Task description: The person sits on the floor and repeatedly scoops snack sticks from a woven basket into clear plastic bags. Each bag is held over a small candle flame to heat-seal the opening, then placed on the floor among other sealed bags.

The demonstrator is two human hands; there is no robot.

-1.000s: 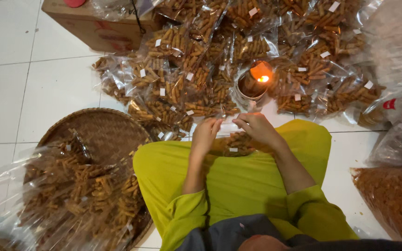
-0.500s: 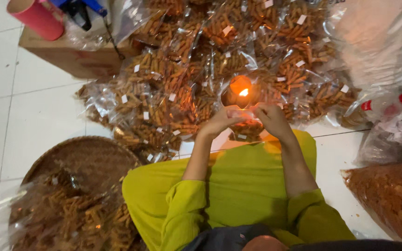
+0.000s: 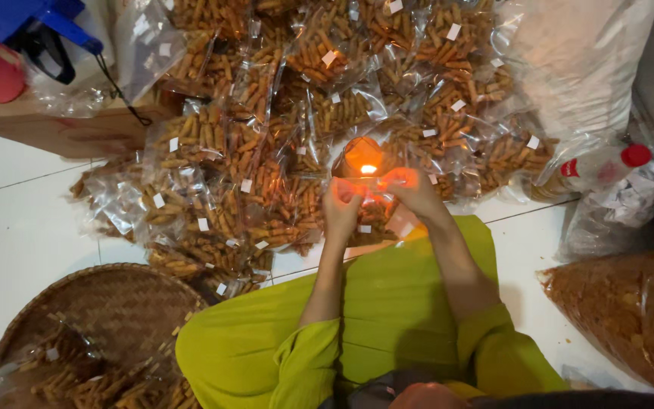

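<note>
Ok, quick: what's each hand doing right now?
Left hand: pinched shut on the clear snack bag at the flame.
Right hand: pinched shut on the same bag.

Clear snack bags everywhere on the floor

Heap of clear plastic bags of orange-brown snack sticks (image 3: 281, 136) fills the far middle, each with a small white square label (image 3: 329, 57); a big clear sack of orange-brown crumbs (image 3: 630, 318) sits near right.
</note>
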